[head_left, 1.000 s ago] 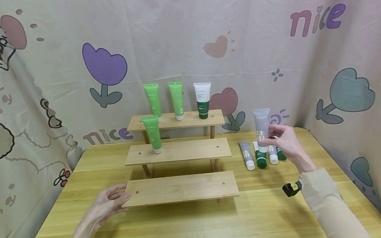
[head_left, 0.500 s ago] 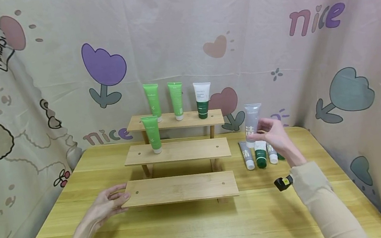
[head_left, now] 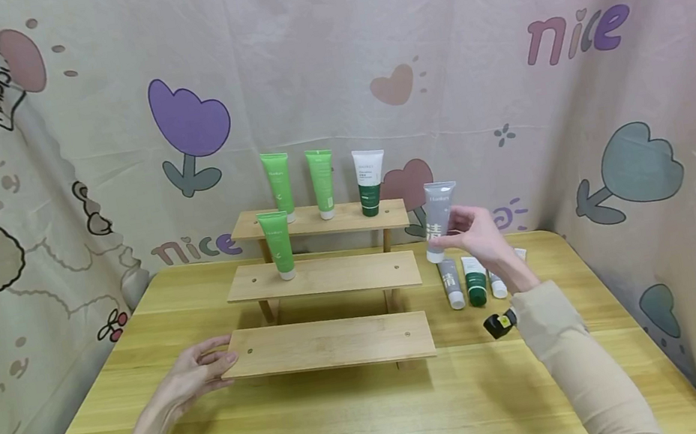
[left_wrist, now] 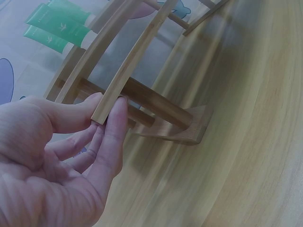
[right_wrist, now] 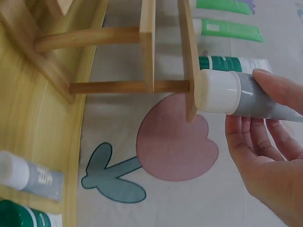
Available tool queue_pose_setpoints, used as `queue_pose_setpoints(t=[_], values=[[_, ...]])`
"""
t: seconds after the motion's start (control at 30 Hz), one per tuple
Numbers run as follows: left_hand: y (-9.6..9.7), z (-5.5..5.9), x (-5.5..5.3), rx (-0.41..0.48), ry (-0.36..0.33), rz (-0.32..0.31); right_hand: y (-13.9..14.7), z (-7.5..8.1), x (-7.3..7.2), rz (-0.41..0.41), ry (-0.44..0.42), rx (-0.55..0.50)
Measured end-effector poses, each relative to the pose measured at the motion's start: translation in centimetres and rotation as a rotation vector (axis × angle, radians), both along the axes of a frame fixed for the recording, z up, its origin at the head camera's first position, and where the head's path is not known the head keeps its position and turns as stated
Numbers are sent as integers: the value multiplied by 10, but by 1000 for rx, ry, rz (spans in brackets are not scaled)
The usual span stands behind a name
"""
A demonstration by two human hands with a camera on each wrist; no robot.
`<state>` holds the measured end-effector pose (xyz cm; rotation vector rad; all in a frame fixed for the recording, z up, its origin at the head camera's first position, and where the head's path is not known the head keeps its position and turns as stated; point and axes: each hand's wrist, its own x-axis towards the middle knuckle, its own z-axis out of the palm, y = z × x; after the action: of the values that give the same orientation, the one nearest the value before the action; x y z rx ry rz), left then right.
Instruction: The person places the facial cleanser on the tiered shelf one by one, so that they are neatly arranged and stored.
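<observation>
My right hand [head_left: 479, 233] pinches a grey squeeze tube [head_left: 440, 216] with its white cap down, in the air just right of the tiered wooden shelf [head_left: 334, 343]. The right wrist view shows the thumb on one side of the grey tube [right_wrist: 258, 97] and fingers on the other. My left hand [head_left: 197, 370] holds the left end of the lowest board, which the left wrist view shows between thumb and fingers [left_wrist: 113, 137]. On the top board stand two green tubes [head_left: 322, 179] and a white-and-green tube [head_left: 370, 179]. Another green tube [head_left: 278, 243] stands at the left of the middle board.
Right of the shelf, several tubes lie on the wooden table [head_left: 381, 424], among them a grey tube [head_left: 450, 284] and a white-and-green tube [head_left: 476, 280]. The right forearm partly covers others. A printed curtain [head_left: 453, 18] hangs behind and at both sides.
My right hand has carried the grey tube leftward and slightly up, from above the lying tubes to near the shelf's right end. The left hand stays on the lowest board.
</observation>
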<state>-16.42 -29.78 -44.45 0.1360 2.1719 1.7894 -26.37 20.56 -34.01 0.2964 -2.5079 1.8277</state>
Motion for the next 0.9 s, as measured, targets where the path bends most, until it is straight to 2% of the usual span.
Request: queue_pose_setpoints(t=[0.3, 0.67, 0.9], values=[[0, 0, 0, 0, -2, 3, -20, 3, -10, 41, 6, -16], [0, 1, -1, -14, -5, 6, -45, 7, -10, 64, 57, 3], [0, 1, -1, -18, -5, 4, -60, 9, -11, 52, 100, 2]])
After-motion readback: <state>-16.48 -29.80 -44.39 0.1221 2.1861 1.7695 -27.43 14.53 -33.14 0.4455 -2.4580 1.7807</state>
